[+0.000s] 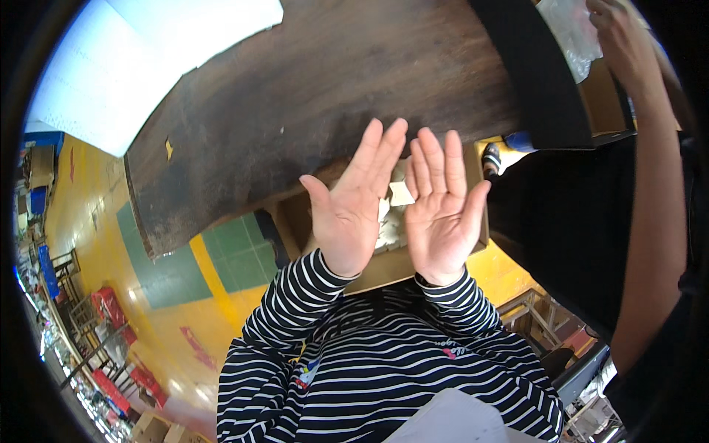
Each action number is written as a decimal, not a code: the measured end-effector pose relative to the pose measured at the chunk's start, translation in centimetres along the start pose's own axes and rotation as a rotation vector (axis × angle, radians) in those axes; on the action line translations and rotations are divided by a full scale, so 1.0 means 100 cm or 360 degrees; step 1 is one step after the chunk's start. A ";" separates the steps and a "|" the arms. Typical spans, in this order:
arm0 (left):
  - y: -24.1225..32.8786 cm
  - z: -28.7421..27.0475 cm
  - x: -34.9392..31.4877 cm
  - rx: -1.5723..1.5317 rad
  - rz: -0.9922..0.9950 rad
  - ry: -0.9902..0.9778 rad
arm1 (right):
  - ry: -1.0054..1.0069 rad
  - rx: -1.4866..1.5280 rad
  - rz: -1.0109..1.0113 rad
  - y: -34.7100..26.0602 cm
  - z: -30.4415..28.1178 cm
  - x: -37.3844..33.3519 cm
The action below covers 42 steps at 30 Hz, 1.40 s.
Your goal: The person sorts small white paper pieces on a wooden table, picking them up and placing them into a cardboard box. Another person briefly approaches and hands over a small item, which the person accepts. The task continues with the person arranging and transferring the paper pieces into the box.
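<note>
Both palms face up, side by side, in front of my striped sleeves. My left hand (353, 210) has its thumb out and its fingers stretched, with nothing in it. My right hand (442, 216) is likewise flat and holds nothing, its thumb spread outward. Below them is a brown cardboard box (391, 269), partly hidden by the hands. Pale, flat pieces (401, 194) show inside it through the gap between my hands; I cannot make out what they are.
A dark wooden table (332, 66) stretches ahead, with white sheets (155, 66) at its far left and a small yellow scrap (169, 150) on it. On the right stands another person in black, whose arm (650, 199) reaches toward clear plastic (569, 37).
</note>
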State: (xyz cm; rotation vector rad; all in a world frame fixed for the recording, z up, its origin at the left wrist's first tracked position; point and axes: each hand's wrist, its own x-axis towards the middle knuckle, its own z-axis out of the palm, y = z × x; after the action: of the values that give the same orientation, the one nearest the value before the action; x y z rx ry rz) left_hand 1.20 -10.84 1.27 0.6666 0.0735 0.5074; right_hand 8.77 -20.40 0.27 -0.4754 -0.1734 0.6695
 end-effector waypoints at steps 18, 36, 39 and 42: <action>-0.027 -0.011 0.120 -0.0568 0.0095 0.0249 | 0.0082 0.0454 -0.0106 -0.001 -0.002 0.115; -0.022 -0.007 0.114 -0.0500 0.0027 0.0262 | 0.0049 0.0421 -0.0071 -0.002 -0.002 0.111; -0.021 -0.008 0.113 -0.0566 0.0023 0.0243 | -0.0006 0.0418 -0.0067 -0.002 -0.004 0.110; -0.020 -0.008 0.113 -0.0673 0.0019 0.0257 | 0.0107 0.0465 -0.0051 -0.004 0.001 0.111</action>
State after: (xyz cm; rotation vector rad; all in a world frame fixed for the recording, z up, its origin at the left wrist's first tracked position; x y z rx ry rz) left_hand 11.77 -6.38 0.49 0.2122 0.1105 0.5666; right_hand 17.53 -13.59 0.59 -0.2138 -0.0182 0.6343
